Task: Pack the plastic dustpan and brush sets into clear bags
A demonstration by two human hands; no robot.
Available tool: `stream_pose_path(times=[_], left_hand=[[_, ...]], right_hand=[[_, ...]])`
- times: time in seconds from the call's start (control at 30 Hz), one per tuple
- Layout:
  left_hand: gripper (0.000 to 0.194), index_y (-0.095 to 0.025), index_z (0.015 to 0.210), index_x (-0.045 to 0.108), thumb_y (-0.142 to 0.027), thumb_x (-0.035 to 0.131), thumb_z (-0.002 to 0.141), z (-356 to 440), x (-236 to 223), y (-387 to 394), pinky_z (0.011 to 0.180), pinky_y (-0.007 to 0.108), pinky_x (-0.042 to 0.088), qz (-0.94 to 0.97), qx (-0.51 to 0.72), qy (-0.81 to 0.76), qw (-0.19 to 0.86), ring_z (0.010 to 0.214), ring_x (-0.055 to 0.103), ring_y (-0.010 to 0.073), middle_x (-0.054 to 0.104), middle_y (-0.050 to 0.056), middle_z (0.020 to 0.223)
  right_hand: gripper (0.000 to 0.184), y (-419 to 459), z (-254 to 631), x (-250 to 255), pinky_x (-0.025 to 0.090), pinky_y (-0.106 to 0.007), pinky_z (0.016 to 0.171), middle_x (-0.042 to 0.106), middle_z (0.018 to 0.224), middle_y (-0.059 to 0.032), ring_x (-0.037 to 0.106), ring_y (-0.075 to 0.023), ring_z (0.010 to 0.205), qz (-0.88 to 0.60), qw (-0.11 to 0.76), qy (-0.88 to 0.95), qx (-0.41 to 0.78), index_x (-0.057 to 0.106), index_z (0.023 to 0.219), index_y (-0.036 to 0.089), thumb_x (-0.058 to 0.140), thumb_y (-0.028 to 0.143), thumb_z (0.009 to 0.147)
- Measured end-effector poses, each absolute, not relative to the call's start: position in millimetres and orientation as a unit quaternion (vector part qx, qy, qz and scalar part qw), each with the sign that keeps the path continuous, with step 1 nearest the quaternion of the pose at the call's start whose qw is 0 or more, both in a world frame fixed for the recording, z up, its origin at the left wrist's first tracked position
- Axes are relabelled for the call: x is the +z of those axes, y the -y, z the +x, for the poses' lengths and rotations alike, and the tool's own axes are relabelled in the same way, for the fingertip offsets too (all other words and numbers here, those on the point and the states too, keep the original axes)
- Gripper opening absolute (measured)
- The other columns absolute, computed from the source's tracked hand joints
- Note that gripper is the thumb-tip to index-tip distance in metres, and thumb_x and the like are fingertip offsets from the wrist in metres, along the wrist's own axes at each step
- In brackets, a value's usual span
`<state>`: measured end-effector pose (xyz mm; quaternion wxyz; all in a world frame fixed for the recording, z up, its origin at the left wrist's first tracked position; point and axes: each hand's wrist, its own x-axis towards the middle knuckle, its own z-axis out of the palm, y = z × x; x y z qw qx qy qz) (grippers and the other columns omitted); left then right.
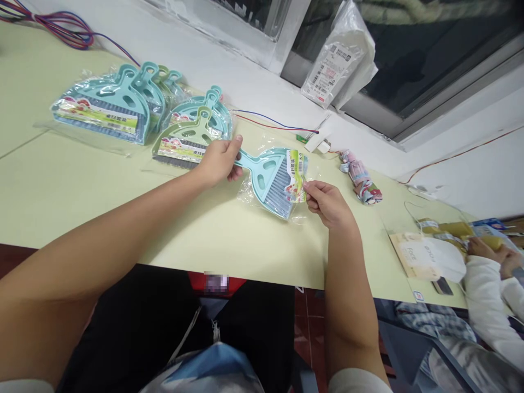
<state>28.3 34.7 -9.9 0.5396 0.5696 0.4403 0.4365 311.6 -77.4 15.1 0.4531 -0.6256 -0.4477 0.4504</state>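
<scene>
Left hand (219, 161) reaches in from lower left, forearm stretched across the pale green table (61, 185), fingers curled around the handle of a light blue mini dustpan-and-brush set (272, 177), thumb on top. Right hand (325, 203) comes up from the bottom, forearm near vertical, thumb and fingers pinching the set's far edge at its paper label (297, 174). The set sits in a clear plastic bag, held between both hands just over the table's middle; cannot tell if it touches the surface. Behind the left hand, a green-toned packaged set (184, 142) lies on the table, touching more blue ones, with a bigger pile of packaged sets (110, 106) further left. Rolled patterned cloth bundle (360, 177) right of the held set. Far right, another person's white sleeve (487, 300) near a white face mask (440, 259).
</scene>
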Motion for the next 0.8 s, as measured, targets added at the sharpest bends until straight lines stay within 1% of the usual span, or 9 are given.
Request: stream_pose_path(times=[0.1,0.2,0.27,0.43,0.63,0.8], left_hand=[[0.050,-0.022,0.080,0.052,-0.068,0.051,0.099,28.3,-10.5,-34.7,0.041,0.025,0.042,0.573,0.435,-0.437,0.539,0.040,0.059,0.0146,0.064,0.003,0.052],[0.050,-0.022,0.080,0.052,-0.067,0.050,0.100,28.3,-12.0,-35.1,0.040,0.025,0.042,0.583,0.435,-0.432,0.533,0.041,0.059,0.0150,0.064,0.003,0.051],[0.050,-0.022,0.079,0.052,-0.067,0.049,0.101,28.3,-12.9,-35.3,0.040,0.025,0.041,0.587,0.436,-0.430,0.529,0.040,0.059,0.0151,0.064,0.003,0.051],[0.050,-0.023,0.077,0.051,-0.068,0.053,0.099,28.2,-12.4,-35.7,0.039,0.024,0.040,0.579,0.439,-0.436,0.531,0.040,0.058,0.0143,0.064,0.003,0.050],[0.050,-0.023,0.078,0.052,-0.068,0.053,0.098,27.0,-11.3,-36.7,0.041,0.025,0.041,0.575,0.437,-0.442,0.532,0.040,0.058,0.0142,0.063,0.002,0.051],[0.048,-0.022,0.080,0.053,-0.066,0.050,0.101,26.4,-12.0,-36.2,0.043,0.026,0.043,0.586,0.433,-0.439,0.526,0.041,0.059,0.0151,0.063,0.002,0.051]], right_hand=[[0.047,75.5,312.9,14.4,0.020,-0.020,0.039,0.052,0.065,0.0042,0.033,-0.0044,0.047,-0.624,0.477,0.440,0.436,0.065,0.074,0.019,0.094,0.056,0.063],[0.049,74.0,313.4,13.6,0.018,-0.019,0.039,0.045,0.060,0.0064,0.029,-0.0044,0.046,-0.621,0.501,0.431,0.421,0.061,0.071,0.020,0.093,0.056,0.064],[0.049,73.8,313.1,13.8,0.016,-0.019,0.039,0.042,0.058,0.0074,0.025,-0.0038,0.046,-0.617,0.503,0.424,0.432,0.059,0.069,0.020,0.094,0.054,0.063],[0.048,75.4,312.1,16.5,0.018,-0.018,0.039,0.043,0.060,0.0070,0.027,-0.0038,0.047,-0.604,0.484,0.422,0.473,0.060,0.072,0.019,0.094,0.053,0.063],[0.050,76.6,314.2,19.4,0.016,-0.018,0.038,0.040,0.061,0.0081,0.023,-0.0032,0.046,-0.606,0.499,0.419,0.457,0.054,0.071,0.020,0.093,0.052,0.064],[0.053,75.8,314.6,19.0,0.016,-0.018,0.037,0.037,0.062,0.0083,0.024,-0.0035,0.046,-0.599,0.511,0.418,0.454,0.048,0.068,0.021,0.092,0.051,0.065]])
